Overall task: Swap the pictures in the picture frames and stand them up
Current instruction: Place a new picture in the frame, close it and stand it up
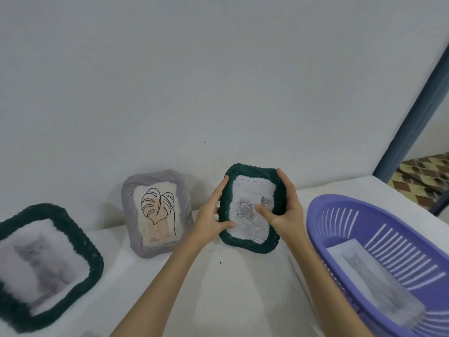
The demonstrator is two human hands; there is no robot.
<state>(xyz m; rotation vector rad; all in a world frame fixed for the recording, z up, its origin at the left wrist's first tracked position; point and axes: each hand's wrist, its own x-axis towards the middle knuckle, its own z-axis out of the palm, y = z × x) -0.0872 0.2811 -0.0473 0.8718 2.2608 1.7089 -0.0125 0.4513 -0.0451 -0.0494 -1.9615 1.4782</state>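
My biggest worry is the dark green frame [251, 207] tipping forward or sliding on the white table [233, 295] if I let go before its foot is settled; I can't see any stand behind it. A smaller risk: my thumb could shift the rose picture [251, 210] crooked. My left hand [213, 216] grips the frame's left edge; my right hand [283, 210] wraps the right edge, thumb on the picture. It's upright, near the wall.

Both hands [247, 215] grip green frame [251, 243] w/ rose pic [245, 211].
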